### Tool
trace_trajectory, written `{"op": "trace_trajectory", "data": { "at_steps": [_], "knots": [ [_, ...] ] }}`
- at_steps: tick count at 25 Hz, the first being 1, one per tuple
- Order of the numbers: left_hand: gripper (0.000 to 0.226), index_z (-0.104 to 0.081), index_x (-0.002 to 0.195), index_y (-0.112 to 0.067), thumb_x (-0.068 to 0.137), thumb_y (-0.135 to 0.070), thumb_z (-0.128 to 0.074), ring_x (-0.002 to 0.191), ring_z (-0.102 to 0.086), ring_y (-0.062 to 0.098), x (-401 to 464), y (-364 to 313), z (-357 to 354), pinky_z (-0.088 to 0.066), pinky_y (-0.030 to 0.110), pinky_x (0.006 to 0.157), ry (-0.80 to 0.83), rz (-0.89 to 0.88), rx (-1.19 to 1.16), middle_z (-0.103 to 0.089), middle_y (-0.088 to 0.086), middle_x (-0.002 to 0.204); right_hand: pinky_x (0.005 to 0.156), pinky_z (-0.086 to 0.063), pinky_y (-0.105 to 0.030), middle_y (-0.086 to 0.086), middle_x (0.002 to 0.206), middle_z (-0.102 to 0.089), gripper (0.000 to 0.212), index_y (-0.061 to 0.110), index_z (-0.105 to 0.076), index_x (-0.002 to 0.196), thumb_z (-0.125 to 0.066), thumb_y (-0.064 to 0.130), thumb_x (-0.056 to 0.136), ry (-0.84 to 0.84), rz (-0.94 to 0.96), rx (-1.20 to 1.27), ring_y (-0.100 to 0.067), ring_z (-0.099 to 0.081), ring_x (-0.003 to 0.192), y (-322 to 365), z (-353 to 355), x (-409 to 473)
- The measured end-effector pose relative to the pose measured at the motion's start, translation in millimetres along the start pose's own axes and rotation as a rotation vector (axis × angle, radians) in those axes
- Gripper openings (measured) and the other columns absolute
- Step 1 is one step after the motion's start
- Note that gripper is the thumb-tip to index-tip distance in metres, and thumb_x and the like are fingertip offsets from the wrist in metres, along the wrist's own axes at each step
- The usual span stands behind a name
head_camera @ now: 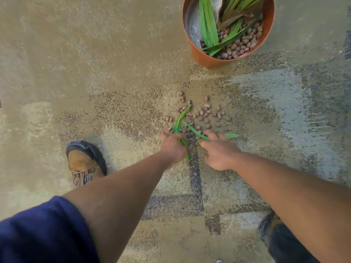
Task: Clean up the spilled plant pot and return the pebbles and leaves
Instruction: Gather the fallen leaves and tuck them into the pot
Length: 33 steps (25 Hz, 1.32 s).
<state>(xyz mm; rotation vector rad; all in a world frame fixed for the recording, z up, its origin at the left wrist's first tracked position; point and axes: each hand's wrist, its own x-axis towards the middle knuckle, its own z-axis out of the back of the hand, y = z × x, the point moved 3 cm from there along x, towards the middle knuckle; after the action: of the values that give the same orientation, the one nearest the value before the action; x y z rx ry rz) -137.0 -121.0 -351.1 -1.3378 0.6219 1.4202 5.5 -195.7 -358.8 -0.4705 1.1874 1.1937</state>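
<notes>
An orange plant pot [207, 59] stands upright on the carpet at the top right, holding green leaves and brown pebbles. Spilled brown pebbles [204, 112] lie scattered on the carpet below it, with several green leaves [181, 117] among them. My left hand [173, 147] is closed around the stems of green leaves at the near edge of the spill. My right hand [218, 151] pinches another green leaf [230, 136] that sticks out to the right of its fingers.
The floor is patterned beige and grey carpet [95, 73]. My left shoe [85, 162], tan and black, stands to the left of my hands. My right shoe [266, 226] is partly hidden under my right forearm.
</notes>
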Motion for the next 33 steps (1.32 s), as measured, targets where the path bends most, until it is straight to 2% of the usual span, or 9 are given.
{"op": "trace_trajectory", "data": {
  "at_steps": [5,8,11,13,16,20,26,29,33],
  "knots": [
    [0.055,-0.049,0.149,-0.012,0.096,-0.005,-0.062,0.098,-0.058,0.017,4,-4,1,-0.049,0.012,0.067,-0.097,-0.059,0.033,-0.043,0.011,0.144,0.117,-0.028,-0.063,-0.004,0.169,-0.015,0.078,0.021,-0.026,0.159,-0.062,0.007,0.092,-0.073,0.026,-0.115,-0.036,-0.024,0.149,4,4,4],
    [0.033,-0.062,0.133,-0.010,0.100,-0.010,-0.060,0.050,-0.057,-0.004,2,1,12,-0.038,0.008,0.040,-0.209,-0.059,-0.068,-0.065,0.004,0.122,0.114,-0.038,-0.058,-0.006,0.157,-0.042,0.059,0.019,-0.048,0.148,-0.062,0.005,0.092,-0.253,0.041,-0.108,-0.032,-0.042,0.140,7,12,1],
    [0.011,-0.071,0.103,-0.013,0.101,-0.012,-0.061,0.049,-0.054,-0.005,-3,-3,30,-0.043,0.011,0.043,-0.293,-0.109,-0.182,-0.073,0.001,0.099,0.102,-0.054,-0.046,0.000,0.136,-0.063,0.033,0.021,-0.065,0.127,-0.064,0.014,0.095,-0.455,0.046,-0.005,-0.022,-0.062,0.118,4,23,-4],
    [0.012,-0.071,0.091,-0.018,0.098,-0.011,-0.066,0.063,-0.060,0.005,-7,-12,42,-0.046,0.011,0.048,-0.309,-0.149,-0.233,-0.073,0.001,0.095,0.071,-0.062,-0.030,0.002,0.119,-0.071,0.021,0.023,-0.070,0.112,-0.065,0.013,0.094,-0.510,0.024,0.097,-0.013,-0.068,0.084,-1,34,-7],
    [0.017,-0.067,0.087,-0.020,0.094,-0.004,-0.070,0.064,-0.062,0.013,-11,-22,51,-0.049,0.013,0.050,-0.260,-0.183,-0.242,-0.070,0.002,0.084,0.041,-0.039,-0.013,-0.002,0.115,-0.072,0.016,0.023,-0.070,0.101,-0.068,0.009,0.093,-0.467,-0.039,0.261,0.001,-0.052,0.053,-10,39,-8],
    [0.031,-0.054,0.097,-0.023,0.089,-0.002,-0.074,0.063,-0.059,0.018,-11,-23,52,-0.050,0.020,0.051,-0.226,-0.108,-0.244,-0.064,0.005,0.081,0.048,-0.051,-0.017,0.008,0.101,-0.065,0.027,0.026,-0.060,0.097,-0.068,0.001,0.092,-0.441,-0.111,0.544,-0.005,-0.064,0.068,-14,46,-10],
    [0.053,-0.050,0.123,-0.021,0.084,0.002,-0.076,0.064,-0.063,0.017,-15,-26,51,-0.050,0.017,0.047,-0.199,-0.034,-0.259,-0.069,0.008,0.092,0.050,-0.050,-0.015,0.007,0.094,-0.065,0.065,0.020,-0.049,0.143,-0.072,-0.004,0.087,-0.533,-0.191,1.053,-0.006,-0.066,0.079,-11,55,-23],
    [0.056,-0.049,0.132,-0.018,0.086,0.003,-0.075,0.066,-0.061,0.018,-23,-34,55,-0.047,0.019,0.047,-0.193,-0.026,-0.367,-0.070,0.014,0.094,0.053,-0.053,-0.018,0.003,0.092,-0.068,0.045,0.016,-0.059,0.132,-0.070,0.001,0.090,-0.602,-0.206,1.184,-0.012,-0.070,0.077,-10,64,-33],
    [0.052,-0.053,0.124,-0.029,0.088,0.001,-0.073,0.064,-0.070,0.016,-46,-76,66,-0.057,0.025,0.056,-0.249,-0.251,-0.566,-0.073,0.006,0.086,0.060,-0.061,-0.025,-0.001,0.091,-0.069,0.024,0.020,-0.064,0.099,-0.067,-0.002,0.089,-0.761,-0.155,1.316,-0.013,-0.070,0.073,-7,93,-56]
  ]
}}
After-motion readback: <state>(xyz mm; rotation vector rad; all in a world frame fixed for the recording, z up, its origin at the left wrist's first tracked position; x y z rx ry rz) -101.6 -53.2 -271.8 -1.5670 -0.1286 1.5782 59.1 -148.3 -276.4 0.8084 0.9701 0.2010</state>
